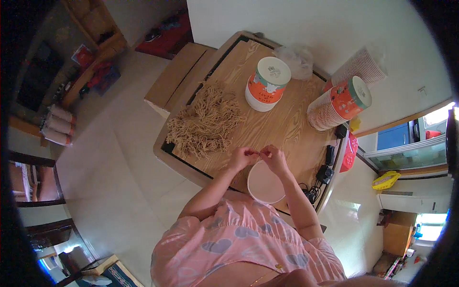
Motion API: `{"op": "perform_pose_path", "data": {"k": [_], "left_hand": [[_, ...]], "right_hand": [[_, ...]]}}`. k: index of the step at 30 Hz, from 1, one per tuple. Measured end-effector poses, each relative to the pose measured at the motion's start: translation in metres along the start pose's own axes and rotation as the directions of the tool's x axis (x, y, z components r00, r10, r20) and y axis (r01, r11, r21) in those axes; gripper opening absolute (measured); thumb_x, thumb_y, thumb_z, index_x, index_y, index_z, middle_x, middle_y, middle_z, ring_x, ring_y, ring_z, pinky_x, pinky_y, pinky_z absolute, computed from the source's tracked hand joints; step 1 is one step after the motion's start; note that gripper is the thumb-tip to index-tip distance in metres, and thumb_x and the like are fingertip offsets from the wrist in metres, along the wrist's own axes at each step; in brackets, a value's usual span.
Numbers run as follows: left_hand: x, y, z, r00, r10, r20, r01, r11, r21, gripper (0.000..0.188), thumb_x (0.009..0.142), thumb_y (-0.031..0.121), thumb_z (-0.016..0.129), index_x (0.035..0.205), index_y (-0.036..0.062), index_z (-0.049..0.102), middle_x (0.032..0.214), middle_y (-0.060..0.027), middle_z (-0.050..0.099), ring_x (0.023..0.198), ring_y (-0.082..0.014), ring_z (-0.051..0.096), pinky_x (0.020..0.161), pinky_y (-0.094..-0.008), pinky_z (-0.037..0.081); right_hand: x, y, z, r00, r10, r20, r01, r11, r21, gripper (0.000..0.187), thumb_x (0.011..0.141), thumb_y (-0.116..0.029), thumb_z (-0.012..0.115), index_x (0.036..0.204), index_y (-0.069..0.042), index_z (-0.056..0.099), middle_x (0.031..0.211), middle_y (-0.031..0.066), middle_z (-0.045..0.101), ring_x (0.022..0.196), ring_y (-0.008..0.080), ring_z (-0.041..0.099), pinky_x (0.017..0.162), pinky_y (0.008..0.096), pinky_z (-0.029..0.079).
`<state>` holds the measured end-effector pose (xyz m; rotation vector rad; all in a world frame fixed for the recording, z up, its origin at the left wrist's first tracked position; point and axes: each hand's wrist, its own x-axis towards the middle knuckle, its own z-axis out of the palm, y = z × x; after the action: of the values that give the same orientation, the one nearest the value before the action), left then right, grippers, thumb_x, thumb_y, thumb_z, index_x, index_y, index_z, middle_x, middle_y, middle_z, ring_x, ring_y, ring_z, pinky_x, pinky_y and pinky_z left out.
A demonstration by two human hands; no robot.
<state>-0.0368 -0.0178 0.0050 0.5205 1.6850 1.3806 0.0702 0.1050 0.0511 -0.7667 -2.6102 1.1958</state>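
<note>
My left hand (242, 157) and my right hand (273, 160) meet fingertip to fingertip over the far rim of a round white paper bucket (266, 182). Both are closed in a pinch; whatever lies between the fingers is too small to make out. The bucket stands at the near edge of the wood-grain table (287, 138), close to my body, its pale inside showing. Left of it and farther off lies a loose heap of tan twisted cords (205, 122). Beyond my hands stands an upright orange, green and white paper bucket (268, 83).
At the right lies a stack of nested paper buckets (337, 105), with another stack (361, 67) behind it against the wall. A clear plastic bag (295, 61) sits at the back. Black power adapters (325, 174) and cables line the right edge. A cardboard box (177, 74) adjoins the far left.
</note>
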Motion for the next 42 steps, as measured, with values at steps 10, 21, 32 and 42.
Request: {"op": "perform_pose_path", "data": {"k": [10, 21, 32, 42], "left_hand": [[0.013, -0.043, -0.006, 0.999, 0.033, -0.04, -0.033, 0.999, -0.009, 0.017, 0.07, 0.015, 0.068, 0.082, 0.0029, 0.065, 0.068, -0.0036, 0.063, 0.062, -0.0077, 0.057, 0.059, -0.0233, 0.047], [-0.014, -0.014, -0.019, 0.997, 0.08, 0.025, -0.082, 0.992, 0.1, 0.01, 0.076, 0.009, 0.063, 0.083, 0.0029, 0.065, 0.07, -0.0001, 0.061, 0.064, -0.0063, 0.053, 0.058, -0.0216, 0.044], [-0.011, -0.021, -0.02, 0.993, 0.118, 0.009, -0.118, 0.989, 0.087, 0.014, 0.073, 0.014, 0.064, 0.08, 0.0025, 0.064, 0.067, -0.0036, 0.062, 0.06, -0.0073, 0.056, 0.056, -0.0233, 0.046], [-0.002, -0.034, -0.015, 0.987, 0.157, 0.024, -0.159, 0.984, 0.078, 0.014, 0.073, 0.015, 0.064, 0.079, 0.0016, 0.064, 0.069, -0.0045, 0.064, 0.062, -0.0077, 0.058, 0.057, -0.0239, 0.047]], "right_hand": [[0.008, -0.002, -0.001, 0.964, 0.074, 0.257, -0.1, 0.991, 0.093, 0.018, 0.074, -0.012, 0.063, 0.089, -0.004, 0.057, 0.072, 0.0085, 0.062, 0.067, 0.0166, 0.059, 0.061, 0.0296, 0.047], [0.016, -0.004, 0.001, 0.922, 0.105, 0.372, -0.153, 0.983, 0.101, 0.019, 0.072, -0.009, 0.063, 0.087, -0.004, 0.054, 0.071, 0.0085, 0.061, 0.067, 0.0157, 0.058, 0.059, 0.0294, 0.045], [0.018, 0.004, 0.0, 0.889, 0.102, 0.446, -0.114, 0.993, 0.001, 0.024, 0.069, -0.02, 0.067, 0.084, -0.004, 0.059, 0.076, 0.0102, 0.062, 0.069, 0.0198, 0.06, 0.061, 0.0321, 0.047], [0.016, 0.008, 0.003, 0.897, 0.091, 0.432, -0.081, 0.996, -0.043, 0.017, 0.071, -0.016, 0.062, 0.079, -0.002, 0.061, 0.068, 0.0079, 0.06, 0.062, 0.0152, 0.056, 0.059, 0.029, 0.046]]}}
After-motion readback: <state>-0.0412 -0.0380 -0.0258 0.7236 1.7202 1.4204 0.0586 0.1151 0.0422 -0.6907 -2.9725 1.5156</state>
